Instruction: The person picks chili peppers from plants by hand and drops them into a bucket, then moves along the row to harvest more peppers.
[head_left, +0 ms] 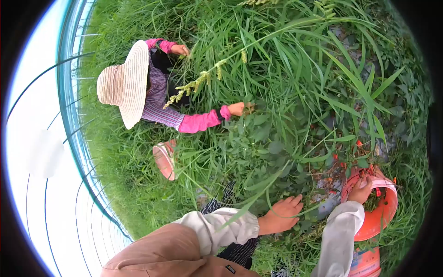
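My left hand (281, 215) reaches over low leafy plants (263, 147), palm down and fingers spread, holding nothing. At the right, my right hand (360, 190) is closed at the rim of a red bucket (373, 226), its fingertips partly hidden. The bucket lies tipped, its mouth facing me, with a few red pieces and some greenery inside. Small red fruits (359, 143) show among the stems just above it.
A person in a wide straw hat (136, 83) crouches at the upper left, both hands among the grass (277, 60). A pink bucket (164, 161) stands near them. Another container (365, 263) is below the red bucket. Tall seeded stalks cross the view; hoops and netting line the left.
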{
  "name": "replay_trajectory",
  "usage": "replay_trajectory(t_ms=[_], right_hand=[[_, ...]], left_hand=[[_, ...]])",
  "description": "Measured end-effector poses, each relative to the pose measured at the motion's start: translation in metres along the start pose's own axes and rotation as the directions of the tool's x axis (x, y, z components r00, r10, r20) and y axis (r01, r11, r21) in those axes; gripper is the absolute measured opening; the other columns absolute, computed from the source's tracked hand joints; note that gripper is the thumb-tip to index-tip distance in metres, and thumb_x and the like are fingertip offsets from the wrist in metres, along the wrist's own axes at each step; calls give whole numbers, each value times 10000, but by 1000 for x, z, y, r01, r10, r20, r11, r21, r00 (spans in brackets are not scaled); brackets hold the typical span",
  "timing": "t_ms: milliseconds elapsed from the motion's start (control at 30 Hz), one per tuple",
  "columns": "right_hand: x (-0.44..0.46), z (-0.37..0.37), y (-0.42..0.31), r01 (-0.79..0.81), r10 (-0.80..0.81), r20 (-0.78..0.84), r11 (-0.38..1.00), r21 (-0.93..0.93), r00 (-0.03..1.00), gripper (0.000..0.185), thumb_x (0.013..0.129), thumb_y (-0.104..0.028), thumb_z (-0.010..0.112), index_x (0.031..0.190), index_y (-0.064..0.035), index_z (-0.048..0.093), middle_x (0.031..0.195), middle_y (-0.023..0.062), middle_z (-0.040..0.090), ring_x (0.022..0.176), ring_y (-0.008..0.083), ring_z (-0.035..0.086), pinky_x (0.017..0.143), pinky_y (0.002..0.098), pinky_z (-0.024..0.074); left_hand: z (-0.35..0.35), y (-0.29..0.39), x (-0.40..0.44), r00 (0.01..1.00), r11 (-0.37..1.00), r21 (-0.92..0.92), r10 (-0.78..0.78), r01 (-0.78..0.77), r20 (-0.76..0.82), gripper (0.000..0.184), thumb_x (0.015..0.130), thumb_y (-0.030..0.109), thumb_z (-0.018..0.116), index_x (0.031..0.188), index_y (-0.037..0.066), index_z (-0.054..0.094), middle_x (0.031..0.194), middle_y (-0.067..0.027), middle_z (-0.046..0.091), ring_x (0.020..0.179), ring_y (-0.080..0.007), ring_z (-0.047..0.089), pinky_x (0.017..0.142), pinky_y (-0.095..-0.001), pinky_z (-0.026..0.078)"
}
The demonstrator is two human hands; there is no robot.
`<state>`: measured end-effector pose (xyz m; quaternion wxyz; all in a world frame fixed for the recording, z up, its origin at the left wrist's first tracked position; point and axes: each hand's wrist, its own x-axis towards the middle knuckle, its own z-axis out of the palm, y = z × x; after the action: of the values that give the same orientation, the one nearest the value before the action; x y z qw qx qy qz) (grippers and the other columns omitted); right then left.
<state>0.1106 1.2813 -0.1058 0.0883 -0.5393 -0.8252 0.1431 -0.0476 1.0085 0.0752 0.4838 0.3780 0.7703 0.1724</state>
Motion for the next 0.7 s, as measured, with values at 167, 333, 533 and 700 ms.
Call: replay_trajectory(t_ms=[167,333,533,700], right_hand=[[5,-15,-21,-83,89,165,996,-40,982,372,876,-227,636,1198,-57,558,1153,177,611,1021,372,579,877,432,458],[11,-15,-18,-3,2,162,1000,6,987,394,874,-262,633,1171,-11,567,1156,204,609,1088,380,557,923,435,442],[12,-6,-11,-7,16,147,998,-66,989,412,845,-252,663,1153,6,572,1072,221,639,1003,391,602,881,434,470],[4,-3,-8,15,-11,35,992,-124,999,372,809,-256,682,1116,-68,589,1024,215,629,926,397,599,804,455,480]], left_hand=[[-92,47,74,951,965,-154,169,-213,-257,196,799,182,617,943,53,584,923,-104,594,936,-312,565,840,-420,455],[-108,-65,132,858,883,309,-176,354,-482,454,785,275,664,1151,20,576,1196,-207,549,1180,-396,459,968,-529,378],[-38,-111,57,738,733,101,-675,672,-7,857,795,657,552,1471,191,309,1445,-341,287,1197,-434,487,956,-556,404],[35,-77,21,828,817,137,-559,560,-54,739,933,552,412,1440,20,324,1218,-226,519,1157,-370,451,1027,-628,239]])
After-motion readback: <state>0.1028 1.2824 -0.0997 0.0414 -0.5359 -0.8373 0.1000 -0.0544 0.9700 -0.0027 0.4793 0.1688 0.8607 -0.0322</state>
